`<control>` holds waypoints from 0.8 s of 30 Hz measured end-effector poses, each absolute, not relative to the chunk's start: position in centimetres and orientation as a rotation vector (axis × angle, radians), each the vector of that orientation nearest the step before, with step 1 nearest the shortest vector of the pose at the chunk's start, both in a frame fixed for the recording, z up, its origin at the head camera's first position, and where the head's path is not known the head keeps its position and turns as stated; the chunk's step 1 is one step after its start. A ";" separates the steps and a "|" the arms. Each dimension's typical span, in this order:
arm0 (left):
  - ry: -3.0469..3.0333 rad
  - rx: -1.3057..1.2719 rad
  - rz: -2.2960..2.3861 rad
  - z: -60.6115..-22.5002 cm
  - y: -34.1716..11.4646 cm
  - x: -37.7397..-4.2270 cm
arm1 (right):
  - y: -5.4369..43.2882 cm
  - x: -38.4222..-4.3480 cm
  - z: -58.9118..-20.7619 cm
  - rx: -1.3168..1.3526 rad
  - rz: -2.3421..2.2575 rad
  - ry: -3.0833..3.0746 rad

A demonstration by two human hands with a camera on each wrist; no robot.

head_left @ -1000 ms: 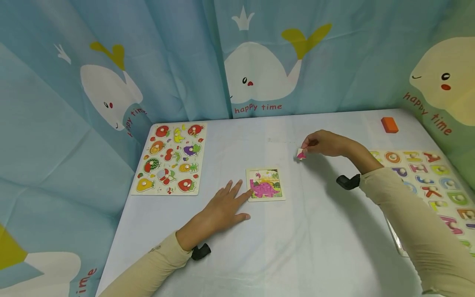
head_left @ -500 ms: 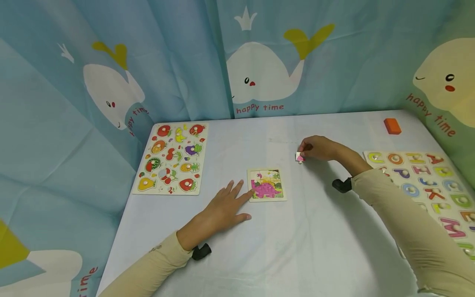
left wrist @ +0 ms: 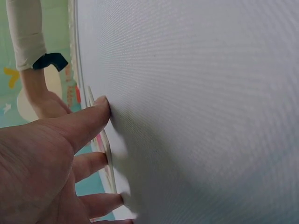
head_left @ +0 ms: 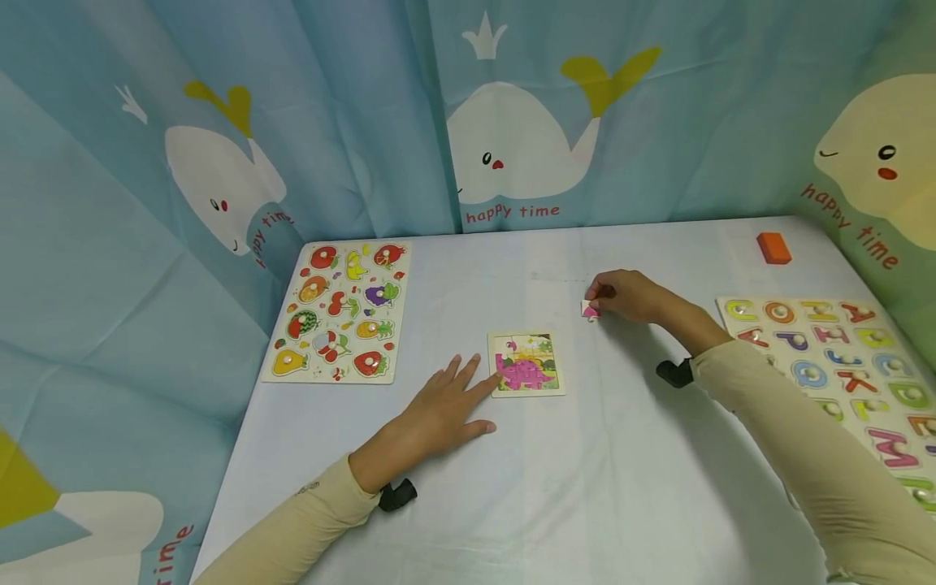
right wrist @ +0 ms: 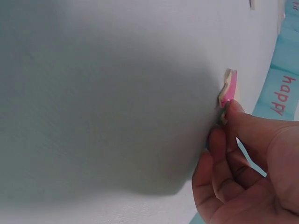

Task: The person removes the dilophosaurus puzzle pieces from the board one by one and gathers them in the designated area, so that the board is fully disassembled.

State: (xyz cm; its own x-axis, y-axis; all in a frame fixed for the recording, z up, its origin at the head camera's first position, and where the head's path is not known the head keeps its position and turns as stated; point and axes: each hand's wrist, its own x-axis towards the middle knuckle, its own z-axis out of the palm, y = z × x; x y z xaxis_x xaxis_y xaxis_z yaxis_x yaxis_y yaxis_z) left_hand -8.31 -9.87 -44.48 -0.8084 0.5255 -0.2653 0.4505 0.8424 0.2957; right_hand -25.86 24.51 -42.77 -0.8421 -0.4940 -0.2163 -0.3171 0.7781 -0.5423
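Note:
A small jigsaw puzzle piece [head_left: 589, 310], pink and white, is pinched between the thumb and fingers of my right hand [head_left: 627, 296], close to the tabletop. The right wrist view shows the pink face of that puzzle piece [right wrist: 229, 88] at the fingertips. Near the table's middle lies a square dinosaur jigsaw puzzle [head_left: 526, 366] in a pale frame. My left hand [head_left: 437, 409] has its fingers spread, the index finger touching the puzzle's left edge. In the left wrist view the left hand [left wrist: 51, 158] has its thumb stretched out beside the puzzle's rim.
At the back left lies a fruit peg puzzle board [head_left: 341, 313]. A letter peg board [head_left: 841, 357] is on the right, partly under the right forearm. An orange block [head_left: 773, 248] sits at the back right corner. Whale-print curtains [head_left: 351, 122] hang along the table's back and sides.
My right hand has lowered slightly toward me with the puzzle piece, which now looks turned to a squarer angle. The left hand has stayed at the puzzle.

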 end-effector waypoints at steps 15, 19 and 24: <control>2.682 0.729 0.315 -44.6 -9.8 -8.3 | 23.8 -25.3 -42.6 -0.634 -0.701 2.722; 2.683 0.726 0.304 -44.6 -9.8 -8.3 | 22.9 -24.7 -41.8 -0.581 -0.699 2.746; 2.688 0.729 0.284 -44.4 -9.8 -8.3 | 20.7 -22.9 -41.1 -0.663 -0.716 2.794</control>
